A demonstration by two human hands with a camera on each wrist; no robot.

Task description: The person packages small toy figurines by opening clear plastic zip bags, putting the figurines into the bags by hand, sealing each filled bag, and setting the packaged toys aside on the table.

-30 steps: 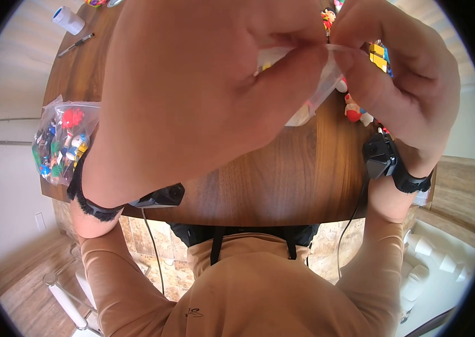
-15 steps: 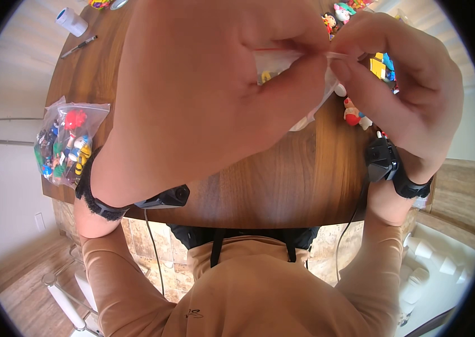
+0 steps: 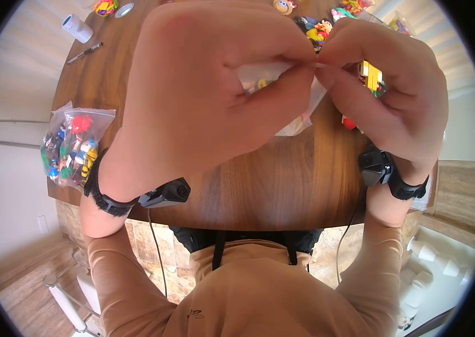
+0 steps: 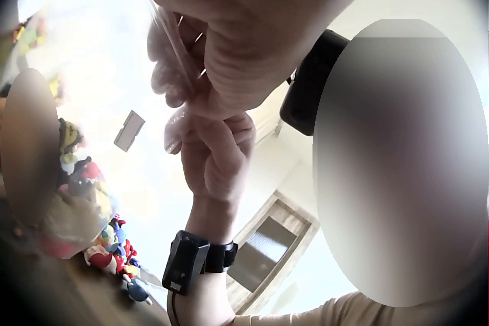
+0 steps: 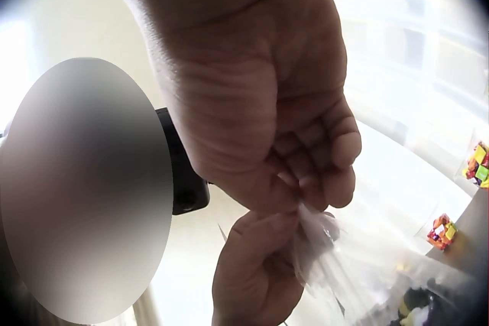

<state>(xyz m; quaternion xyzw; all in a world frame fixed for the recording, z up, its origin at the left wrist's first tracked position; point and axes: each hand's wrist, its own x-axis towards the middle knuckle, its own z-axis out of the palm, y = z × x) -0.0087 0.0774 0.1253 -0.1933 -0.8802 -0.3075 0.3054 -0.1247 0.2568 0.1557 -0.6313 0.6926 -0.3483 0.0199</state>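
Both hands are raised over the table, fingertips meeting at the top edge of a clear plastic bag [image 3: 296, 126]. My left hand [image 3: 215, 95] pinches that edge between thumb and curled fingers. Right beside it, the thumb and forefinger of my right hand [image 3: 397, 95] pinch the same edge. The bag hangs below, mostly hidden behind the left hand in the head view; something yellow shows through it. In the right wrist view the gathered plastic [image 5: 317, 253] drops from the fingertips, with dark and pale shapes lower down.
A filled zip bag of toy figures [image 3: 72, 146] lies at the table's left edge. Loose figures [image 3: 319, 31] lie beyond the hands and more toys [image 3: 371, 76] behind the right hand. Farther left are a pen [image 3: 85, 53], a white cup-like container [image 3: 77, 28] and a colourful bundle [image 3: 105, 7].
The pinching fingertips have come closer together and shifted slightly left and down in the head view. The head view has tilted, so more of the table's far side shows.
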